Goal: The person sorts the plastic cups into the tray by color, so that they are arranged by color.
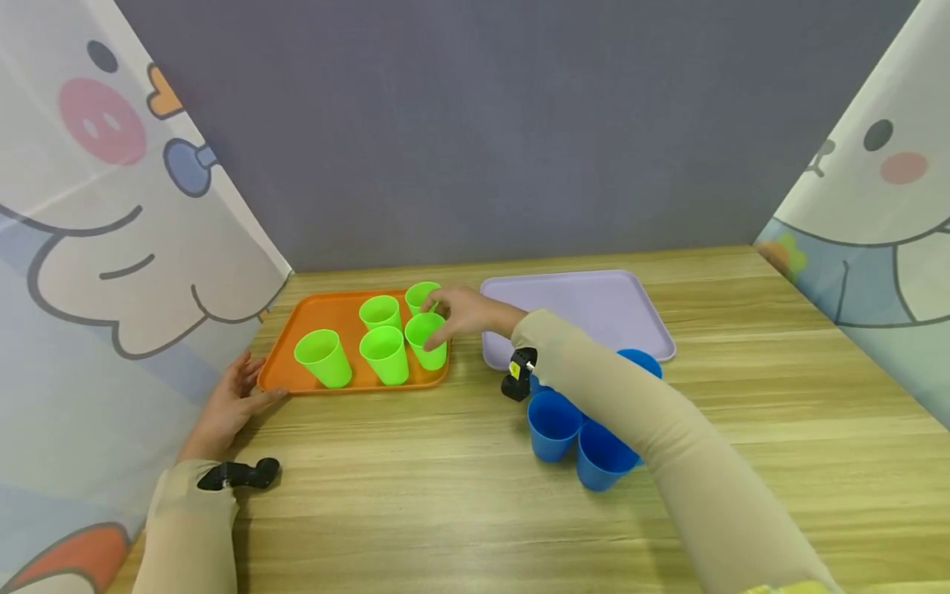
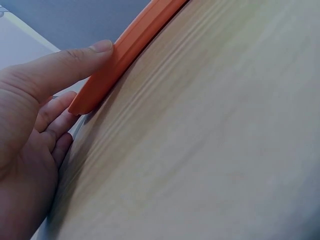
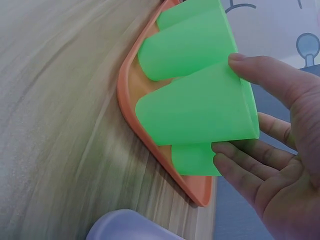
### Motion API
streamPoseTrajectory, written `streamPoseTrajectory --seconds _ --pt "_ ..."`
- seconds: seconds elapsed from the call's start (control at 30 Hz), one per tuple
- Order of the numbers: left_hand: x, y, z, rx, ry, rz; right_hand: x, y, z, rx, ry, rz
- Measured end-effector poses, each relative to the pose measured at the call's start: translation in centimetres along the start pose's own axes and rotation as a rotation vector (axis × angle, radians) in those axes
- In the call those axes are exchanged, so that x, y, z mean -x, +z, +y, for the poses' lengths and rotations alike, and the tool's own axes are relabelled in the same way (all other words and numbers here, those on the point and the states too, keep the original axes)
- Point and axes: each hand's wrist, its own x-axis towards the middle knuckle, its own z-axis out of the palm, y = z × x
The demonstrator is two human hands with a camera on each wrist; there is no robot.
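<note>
An orange tray (image 1: pixel 326 309) carries several upright green cups at the left of the table. My left hand (image 1: pixel 226 408) holds the tray's near left corner, its thumb (image 2: pixel 102 47) against the rim and its other fingers round the outer edge. Over the tray's right end, my right hand (image 1: pixel 471 312) grips the front right green cup (image 3: pixel 200 110) by its upper part, thumb on one side and fingers on the other. That cup stands in the tray. Behind it is another green cup (image 1: pixel 420 290), partly covered by the fingers. The front left green cup (image 1: pixel 326 363) sits apart from the others.
A lilac tray (image 1: pixel 575 301) lies at the back, right of the orange one. Several blue cups (image 1: pixel 551 445) stand close together in front of it, partly hidden by my right forearm. A grey wall and printed side sheets enclose the wooden table (image 1: pixel 386 495).
</note>
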Motion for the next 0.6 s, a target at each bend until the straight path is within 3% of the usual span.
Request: streamPoseTrajectory --seconds 0.6 --pt "-0.03 -0.07 -0.4 0.004 0.015 0.002 0.05 0.2 -0.14 0.011 0.026 -0.021"
